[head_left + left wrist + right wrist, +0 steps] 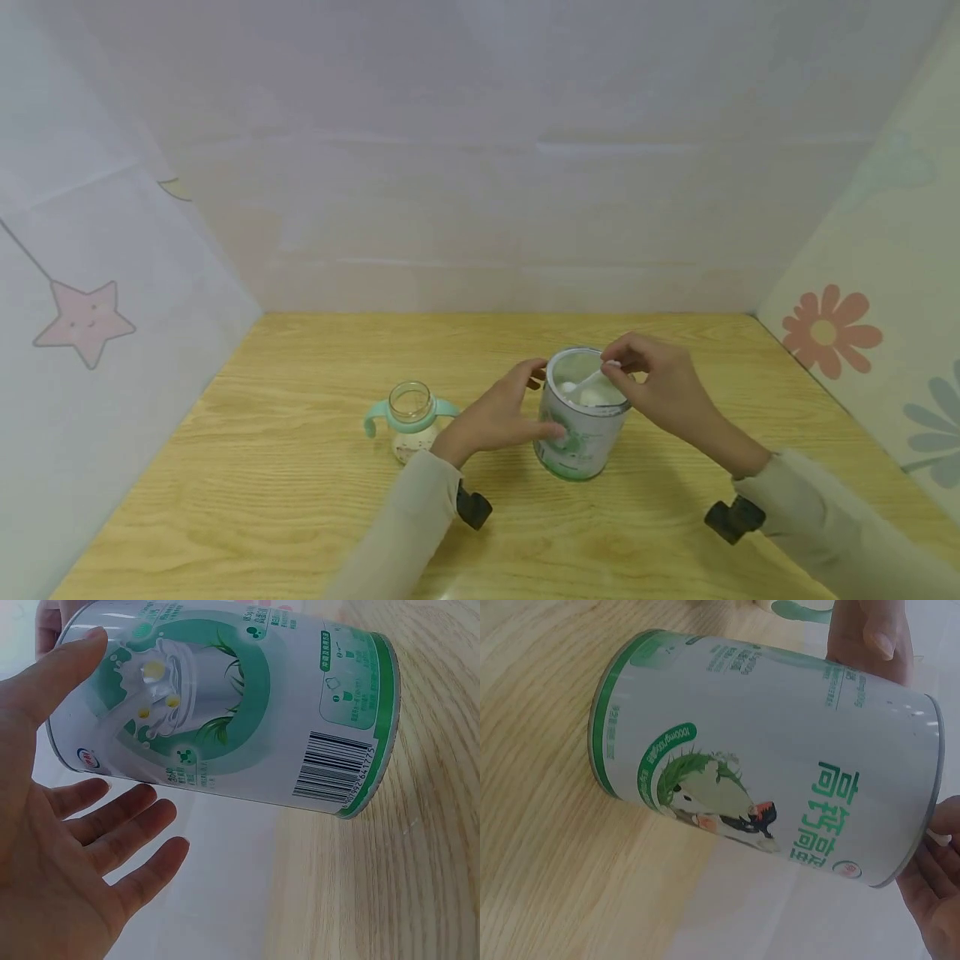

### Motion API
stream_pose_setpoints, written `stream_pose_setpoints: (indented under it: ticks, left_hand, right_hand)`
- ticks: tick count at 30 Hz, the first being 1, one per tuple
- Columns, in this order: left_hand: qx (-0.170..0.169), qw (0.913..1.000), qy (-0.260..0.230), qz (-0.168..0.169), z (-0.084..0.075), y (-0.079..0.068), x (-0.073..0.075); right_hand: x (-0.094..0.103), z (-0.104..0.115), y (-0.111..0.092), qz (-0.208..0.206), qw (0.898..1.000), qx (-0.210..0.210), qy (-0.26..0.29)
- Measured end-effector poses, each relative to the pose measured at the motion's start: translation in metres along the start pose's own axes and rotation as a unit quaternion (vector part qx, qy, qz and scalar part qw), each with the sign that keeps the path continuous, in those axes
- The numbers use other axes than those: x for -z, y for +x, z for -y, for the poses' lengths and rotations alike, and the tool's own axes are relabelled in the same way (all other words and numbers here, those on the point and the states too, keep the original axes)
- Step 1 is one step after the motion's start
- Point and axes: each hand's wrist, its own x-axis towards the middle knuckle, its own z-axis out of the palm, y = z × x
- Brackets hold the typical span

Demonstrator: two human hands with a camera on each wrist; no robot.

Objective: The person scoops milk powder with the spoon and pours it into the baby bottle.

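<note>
A white and green milk powder can point(577, 442) stands on the table with its top off and pale powder point(597, 395) inside. My right hand point(663, 389) is over the right side of its rim and pinches the handle of a white scoop point(589, 379), whose bowl end is inside the can. At the can's left side is my left hand point(501, 414), its thumb point(71, 671) against the label and its other fingers spread and fairly straight. The label with its barcode point(330, 769) fills much of the left wrist view. The scoop is hidden in both wrist views.
A baby bottle point(412, 427) with mint handles and an uncapped neck stands left of the can, partly behind the left wrist. Pale contents show in it. Printed cloth walls point(480, 225) border the wooden table point(300, 492) at the back and sides.
</note>
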Motion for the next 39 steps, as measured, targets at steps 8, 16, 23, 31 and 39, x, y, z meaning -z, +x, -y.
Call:
stream_pose_setpoints:
  ticks: [8,16,23,31,39]
  left_hand:
    - [-0.006,0.9999,0.012,0.006,-0.003,0.001,-0.001]
    - [-0.008,0.9998,0.017,0.006,-0.005,0.0,-0.002]
    - [-0.012,0.9997,0.02,0.002,-0.003,0.0,-0.003]
    - [-0.012,0.9996,0.025,0.0,-0.001,0.0,-0.002]
    - [-0.014,0.9996,0.025,-0.002,0.0,0.0,-0.001]
  right_hand:
    - [-0.001,0.003,-0.002,0.056,0.998,-0.022,-0.001]
    - [0.0,0.003,-0.002,0.096,0.993,-0.056,0.037]
    - [0.007,0.004,0.002,0.115,0.978,-0.153,0.081]
    - [0.014,0.002,0.005,0.085,0.964,-0.22,0.121]
    - [0.016,0.0,0.007,0.044,0.978,-0.171,0.111]
